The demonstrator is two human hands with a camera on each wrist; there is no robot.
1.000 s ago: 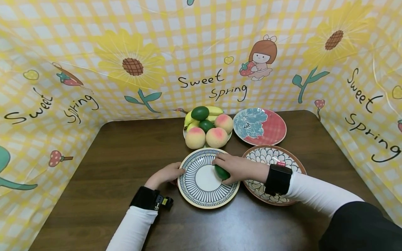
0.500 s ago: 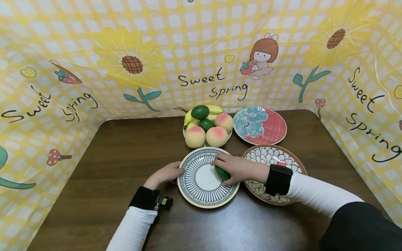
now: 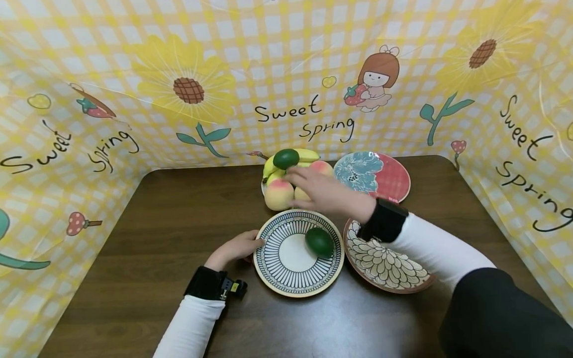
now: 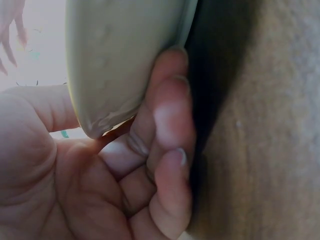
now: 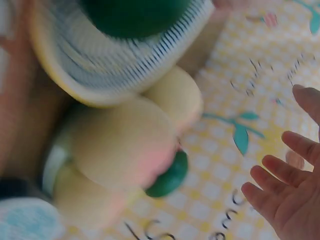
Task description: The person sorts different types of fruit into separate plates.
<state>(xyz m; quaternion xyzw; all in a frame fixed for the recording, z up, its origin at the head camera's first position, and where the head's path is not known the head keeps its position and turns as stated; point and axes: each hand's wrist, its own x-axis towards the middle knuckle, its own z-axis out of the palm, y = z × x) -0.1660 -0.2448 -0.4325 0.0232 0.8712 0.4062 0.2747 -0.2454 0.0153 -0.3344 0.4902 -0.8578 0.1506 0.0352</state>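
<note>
My left hand (image 3: 237,247) grips the left rim of a white plate with a dark striped pattern (image 3: 291,256). In the left wrist view its fingers (image 4: 172,107) curl beneath the plate's underside, with the thumb on the other side. A dark green oval avocado (image 3: 320,243) lies on the plate's right part, untouched. My right hand (image 3: 320,191) hovers over a pile of fruit, fingers spread and holding nothing. Below and around it are peaches (image 3: 279,195), yellow bananas (image 3: 309,156) and another avocado (image 3: 286,159). The hand hides part of this pile.
Behind on the right lies a red and blue flowered plate (image 3: 389,179). A brown-rimmed petal-patterned plate (image 3: 387,268) sits beside the striped one, partly under my right forearm. All stand on a dark wooden table (image 3: 179,209), with a yellow checked cloth (image 3: 250,64) around its back and sides.
My right hand has let go of the avocado on the striped plate and moved up and away to above the fruit pile. My left hand has kept its place on the rim.
</note>
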